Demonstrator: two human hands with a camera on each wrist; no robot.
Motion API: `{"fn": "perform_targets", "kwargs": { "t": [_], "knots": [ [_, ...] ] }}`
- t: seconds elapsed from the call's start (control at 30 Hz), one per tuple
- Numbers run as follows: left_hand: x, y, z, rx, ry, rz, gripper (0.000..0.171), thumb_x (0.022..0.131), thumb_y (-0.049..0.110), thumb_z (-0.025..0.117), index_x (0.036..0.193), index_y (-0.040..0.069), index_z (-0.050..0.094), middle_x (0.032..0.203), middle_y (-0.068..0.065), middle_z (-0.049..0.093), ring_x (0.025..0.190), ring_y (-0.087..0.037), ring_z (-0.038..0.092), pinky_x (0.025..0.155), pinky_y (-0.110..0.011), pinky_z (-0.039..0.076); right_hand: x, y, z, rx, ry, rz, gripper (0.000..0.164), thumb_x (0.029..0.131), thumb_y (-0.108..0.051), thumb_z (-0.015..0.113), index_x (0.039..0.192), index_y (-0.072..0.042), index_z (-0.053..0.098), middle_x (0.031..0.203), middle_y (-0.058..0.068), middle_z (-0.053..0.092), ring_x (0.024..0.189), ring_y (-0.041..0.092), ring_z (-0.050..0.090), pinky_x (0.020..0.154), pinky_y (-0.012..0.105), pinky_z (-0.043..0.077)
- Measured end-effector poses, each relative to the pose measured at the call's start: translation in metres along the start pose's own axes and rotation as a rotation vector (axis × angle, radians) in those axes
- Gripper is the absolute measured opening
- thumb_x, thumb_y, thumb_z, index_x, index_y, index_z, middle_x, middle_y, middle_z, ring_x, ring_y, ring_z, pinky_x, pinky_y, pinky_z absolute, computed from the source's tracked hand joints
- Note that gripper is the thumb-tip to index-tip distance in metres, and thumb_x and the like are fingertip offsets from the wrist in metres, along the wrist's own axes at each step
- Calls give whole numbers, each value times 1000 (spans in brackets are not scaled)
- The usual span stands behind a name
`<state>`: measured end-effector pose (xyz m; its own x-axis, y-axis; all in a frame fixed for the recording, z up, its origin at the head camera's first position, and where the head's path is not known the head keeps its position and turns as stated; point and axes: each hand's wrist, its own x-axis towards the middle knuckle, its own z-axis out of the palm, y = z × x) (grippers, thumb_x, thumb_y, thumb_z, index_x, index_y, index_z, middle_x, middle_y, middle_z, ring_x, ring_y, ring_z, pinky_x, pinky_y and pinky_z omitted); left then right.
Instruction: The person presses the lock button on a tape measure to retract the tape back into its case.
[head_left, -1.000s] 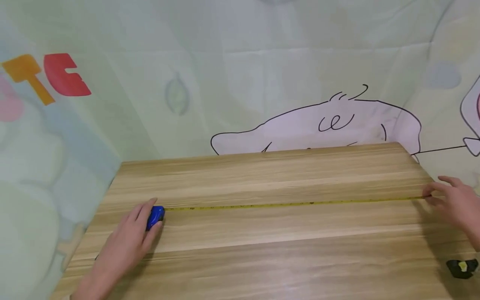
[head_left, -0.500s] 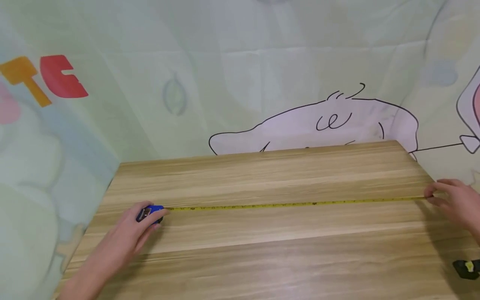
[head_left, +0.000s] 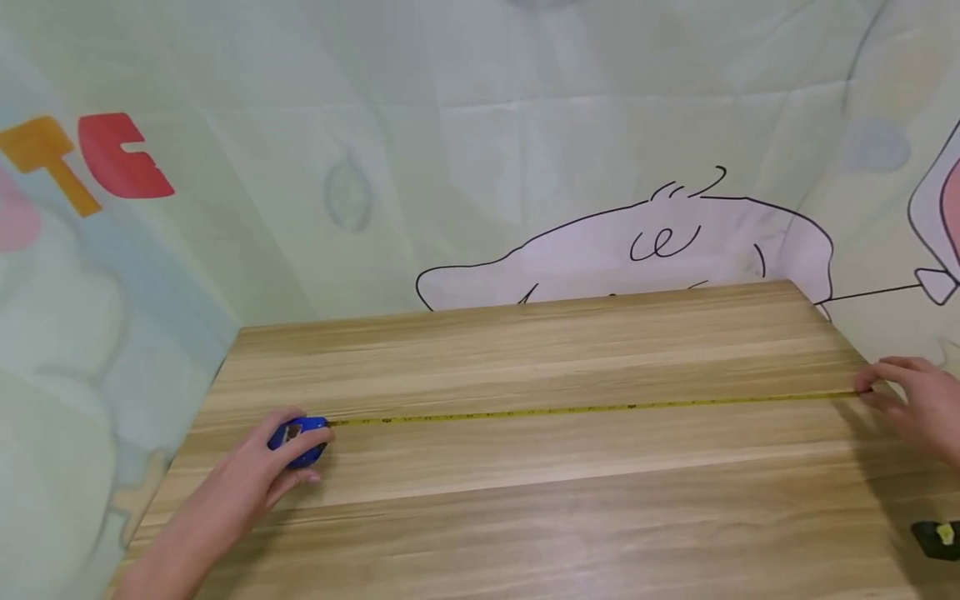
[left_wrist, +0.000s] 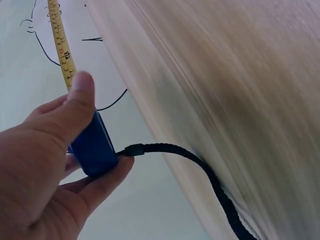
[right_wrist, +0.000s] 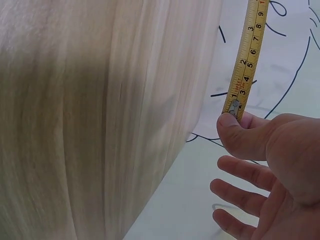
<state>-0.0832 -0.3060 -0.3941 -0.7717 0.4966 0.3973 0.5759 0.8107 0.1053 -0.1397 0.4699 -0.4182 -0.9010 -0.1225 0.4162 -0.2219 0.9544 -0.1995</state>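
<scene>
A blue tape measure point(head_left: 298, 442) is in my left hand point(head_left: 251, 475), over the left part of the wooden tabletop point(head_left: 525, 525). In the left wrist view the thumb lies along one side of its case point(left_wrist: 93, 147) and fingers curl round the other. A black braided cord point(left_wrist: 187, 154) hangs from the case. The yellow tape blade point(head_left: 525, 412) runs out straight to the right. At its far end, near the table's right edge, my right hand point(head_left: 918, 404) pinches the metal end hook point(right_wrist: 233, 107) between thumb and index finger. The other right fingers are spread, holding nothing.
Behind the table hangs a pale cloth backdrop point(head_left: 480, 125) with a cartoon outline and coloured letters. A black object with a yellow patch point(head_left: 941, 540) shows at the right edge, below my right hand.
My left hand has turned on the tape measure, so more of the blue case's face shows. Over the last half second it has dropped slightly. The right hand keeps its pinch.
</scene>
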Motion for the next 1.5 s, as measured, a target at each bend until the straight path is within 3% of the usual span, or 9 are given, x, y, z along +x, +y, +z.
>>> {"fn": "perform_targets", "kwargs": {
  "t": [0.2, 0.47, 0.67, 0.93, 1.2, 1.5],
  "knots": [
    [-1, 1, 2, 31, -5, -32, 52, 79, 14, 89, 127, 21, 72, 129, -19, 61, 94, -38, 71, 62, -44, 60, 0, -2, 0, -12, -2, 21, 28, 71, 24, 79, 78, 2, 63, 109, 47, 56, 103, 62, 50, 86, 75, 40],
    [0, 3, 5, 50, 10, -44, 36, 93, 28, 74, 129, 21, 74, 130, -22, 61, 101, -45, 69, 68, -55, 61, -3, -9, -5, -32, -23, 106, 23, 77, 22, 77, 80, 4, 63, 113, 46, 52, 106, 63, 47, 88, 75, 38],
    [3, 2, 6, 51, 6, -39, 41, 88, 17, 83, 128, 18, 72, 129, -21, 62, 99, -45, 68, 69, -57, 61, -1, -10, -5, -16, 8, 59, 26, 74, 24, 79, 79, 4, 63, 109, 45, 54, 104, 61, 48, 86, 73, 38],
    [3, 1, 1, 65, -6, -77, 43, 85, 9, 86, 125, 18, 72, 132, -21, 64, 103, -47, 69, 71, -60, 60, 4, -14, -7, -62, -44, 58, 21, 76, 20, 79, 82, 6, 65, 115, 48, 53, 109, 65, 48, 91, 78, 38],
    [0, 0, 1, 60, -7, -108, 46, 80, 1, 89, 120, 18, 71, 134, -29, 65, 94, -49, 69, 63, -61, 59, 9, -11, -5, -82, -107, 47, 23, 77, 15, 80, 80, -2, 65, 116, 48, 53, 113, 65, 44, 99, 82, 31],
    [0, -2, 4, 41, 30, -110, 39, 79, 1, 88, 100, 22, 64, 127, -27, 69, 88, -46, 71, 57, -54, 57, 7, -7, -7, -99, -56, -26, 20, 75, 5, 84, 80, -4, 67, 115, 45, 56, 115, 62, 44, 101, 80, 30]
  ]
}}
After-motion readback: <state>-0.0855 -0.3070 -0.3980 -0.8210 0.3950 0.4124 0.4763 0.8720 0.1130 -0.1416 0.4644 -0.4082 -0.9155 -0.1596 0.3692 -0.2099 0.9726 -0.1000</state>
